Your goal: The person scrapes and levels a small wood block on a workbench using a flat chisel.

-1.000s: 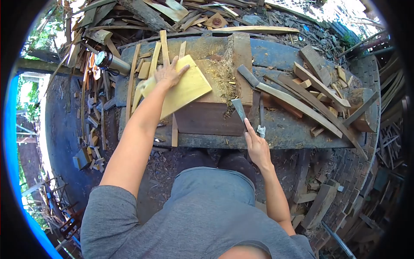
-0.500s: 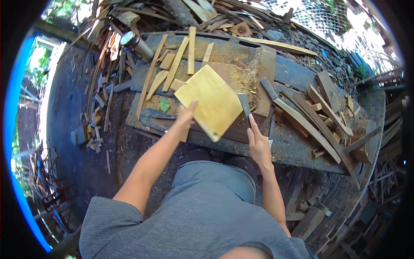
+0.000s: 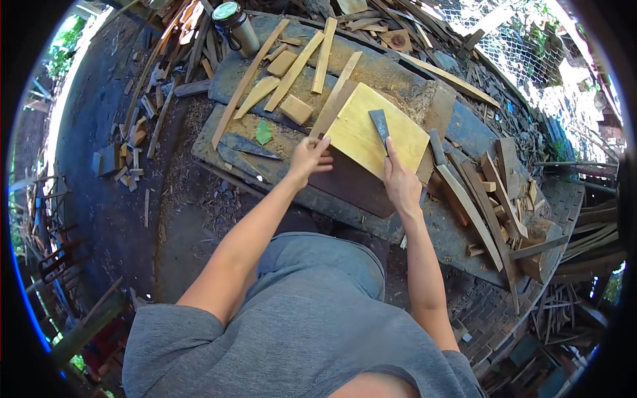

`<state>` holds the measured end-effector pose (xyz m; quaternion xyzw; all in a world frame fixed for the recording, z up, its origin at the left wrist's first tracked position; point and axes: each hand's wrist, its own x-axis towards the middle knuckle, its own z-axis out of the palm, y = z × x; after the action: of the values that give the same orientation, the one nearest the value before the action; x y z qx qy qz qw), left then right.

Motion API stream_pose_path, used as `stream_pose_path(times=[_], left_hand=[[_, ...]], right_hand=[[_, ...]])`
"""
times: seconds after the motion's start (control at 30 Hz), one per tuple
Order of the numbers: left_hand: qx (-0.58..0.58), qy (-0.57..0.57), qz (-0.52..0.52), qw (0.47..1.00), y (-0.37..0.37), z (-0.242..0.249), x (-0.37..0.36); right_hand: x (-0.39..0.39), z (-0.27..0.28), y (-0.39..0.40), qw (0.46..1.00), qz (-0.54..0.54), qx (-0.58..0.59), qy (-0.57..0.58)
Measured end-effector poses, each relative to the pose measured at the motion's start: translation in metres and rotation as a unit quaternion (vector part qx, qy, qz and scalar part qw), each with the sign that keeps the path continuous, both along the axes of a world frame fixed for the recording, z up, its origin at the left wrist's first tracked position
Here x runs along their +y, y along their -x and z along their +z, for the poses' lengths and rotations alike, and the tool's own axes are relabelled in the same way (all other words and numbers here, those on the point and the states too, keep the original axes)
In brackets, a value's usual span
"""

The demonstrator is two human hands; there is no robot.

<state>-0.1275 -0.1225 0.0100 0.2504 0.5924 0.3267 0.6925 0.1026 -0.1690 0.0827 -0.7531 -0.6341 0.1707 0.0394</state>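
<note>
A square, yellowish wooden board [image 3: 355, 123] lies tilted across a dark brown plank [image 3: 348, 179] on the workbench. My left hand [image 3: 309, 159] is at the board's left corner, thumb on its edge and the other fingers curled just below. In my right hand [image 3: 402, 184] is a flat-bladed chisel [image 3: 378, 126], index finger stretched along it. Its dark blade, widening toward the tip, points away from me over the board's face. The handle is hidden in my palm.
Wood strips [image 3: 296, 71], small blocks [image 3: 296, 109] and a green leaf [image 3: 263, 132] lie left on the bench [image 3: 212, 142]. A metal tumbler [image 3: 237, 32] stands at the back left. A curved knife [image 3: 464, 199] and scrap wood [image 3: 507, 192] are at right.
The board has moved right and come down onto the plank, and my left hand has shifted to its corner. The chisel has gone from beside the board to over its face.
</note>
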Motion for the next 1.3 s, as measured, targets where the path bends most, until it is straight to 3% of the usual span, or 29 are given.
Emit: stream_pose_path(times=[0.17,0.23,0.33,0.47,0.67,0.87,1.23,1.3], left_hand=[[0.038,-0.048,-0.037,0.997,-0.004,-0.006,0.018],[-0.038,-0.054,0.062,0.996,-0.011,-0.008,0.011],[-0.042,-0.088,0.104,0.990,-0.020,-0.009,0.004],[-0.053,-0.056,0.087,0.993,-0.015,-0.010,0.008],[-0.083,-0.007,0.112,0.990,-0.018,-0.011,0.007],[-0.084,-0.026,0.131,0.987,-0.020,-0.015,0.008],[-0.054,-0.048,0.126,0.989,-0.021,-0.013,0.009],[-0.051,-0.050,0.131,0.989,-0.022,-0.016,0.009]], right_hand=[[-0.033,-0.007,0.046,0.999,0.039,-0.001,-0.008],[-0.044,-0.006,0.064,0.996,0.076,-0.026,-0.025],[-0.034,-0.007,0.078,0.998,0.048,-0.026,-0.029],[0.009,-0.008,0.095,0.997,0.053,-0.051,-0.028],[-0.030,0.011,0.085,0.998,0.049,-0.043,-0.006],[-0.030,0.009,0.084,0.997,0.049,-0.056,-0.014],[-0.045,-0.010,0.055,0.998,0.053,0.024,-0.027],[-0.036,-0.015,0.055,0.994,0.067,0.025,-0.082]])
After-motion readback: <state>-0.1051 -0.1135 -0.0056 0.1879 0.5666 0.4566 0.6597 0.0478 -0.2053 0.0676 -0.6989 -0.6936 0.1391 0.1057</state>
